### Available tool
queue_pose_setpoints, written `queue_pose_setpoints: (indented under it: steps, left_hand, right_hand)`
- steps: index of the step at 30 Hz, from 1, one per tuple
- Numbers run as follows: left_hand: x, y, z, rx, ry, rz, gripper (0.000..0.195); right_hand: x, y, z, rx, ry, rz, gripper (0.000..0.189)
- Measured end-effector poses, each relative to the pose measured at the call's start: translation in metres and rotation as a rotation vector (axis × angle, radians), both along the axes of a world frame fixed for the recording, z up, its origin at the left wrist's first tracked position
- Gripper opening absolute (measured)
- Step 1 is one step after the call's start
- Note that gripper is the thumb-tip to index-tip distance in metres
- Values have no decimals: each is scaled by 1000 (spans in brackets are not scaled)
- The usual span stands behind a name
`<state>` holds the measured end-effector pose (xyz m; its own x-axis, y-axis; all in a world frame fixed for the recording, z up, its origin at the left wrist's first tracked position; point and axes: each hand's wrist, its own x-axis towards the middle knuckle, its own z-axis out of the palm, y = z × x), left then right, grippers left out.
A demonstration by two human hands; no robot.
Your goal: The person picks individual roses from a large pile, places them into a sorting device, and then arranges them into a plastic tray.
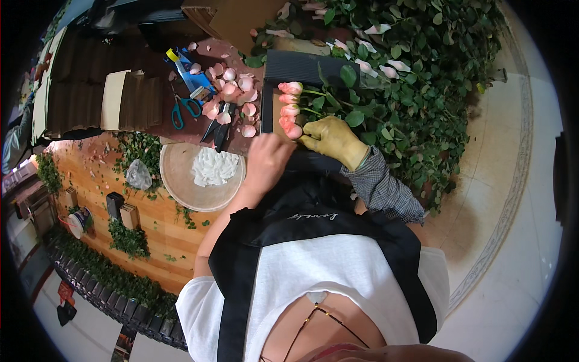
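Several pink roses point(290, 108) lie in a row, heads to the left, on a black corrugated sheet or box point(289, 65). Their green stems run right into the leaves. My right hand point(337, 139), in a yellow glove, is at the nearest rose and appears to pinch it just behind its head. My bare left hand point(270, 159) has its fingers curled close to that same rose head. Its fingertips are partly hidden, so whether it grips anything is unclear. Loose pink petals point(229, 90) lie scattered left of the box.
Scissors with teal handles point(185, 109), a black tool point(220, 129) and blue packets point(194, 79) lie among the petals. A round basin point(174, 181) holds white pieces point(216, 167). Cardboard stacks point(131, 102) stand left. Piled leafy stems point(420, 104), some with white-wrapped buds point(365, 68), cover the right.
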<state>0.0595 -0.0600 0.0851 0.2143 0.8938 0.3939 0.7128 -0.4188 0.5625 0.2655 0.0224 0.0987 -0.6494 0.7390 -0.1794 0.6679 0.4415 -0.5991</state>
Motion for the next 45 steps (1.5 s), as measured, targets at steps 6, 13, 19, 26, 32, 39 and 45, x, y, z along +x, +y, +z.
queue_pose_setpoints:
  steps: [6, 13, 19, 26, 32, 39, 45]
  left_hand:
    - [-69, -4, -7, -325, -112, 532, 15]
    - [-34, 30, 6, -718, -269, 312, 23]
    - [-19, 41, -14, -613, -124, 228, 19]
    - [-21, 35, -16, -598, -302, 239, 17]
    - [-20, 27, 17, -457, -257, 216, 18]
    - [29, 6, 16, -226, 415, 133, 25]
    - [34, 3, 16, -228, 417, 185, 29]
  right_hand:
    - [-3, -2, 12, 18, -136, 105, 25]
    - [-10, 3, 55, 205, -168, -70, 28]
    - [-36, -8, 23, 126, -477, 90, 20]
    - [-13, 3, 17, 105, -136, 102, 32]
    - [-36, 3, 20, 157, -333, 211, 40]
    - [-15, 18, 38, 4, -16, -145, 17]
    - [-28, 24, 10, -15, -12, -119, 21]
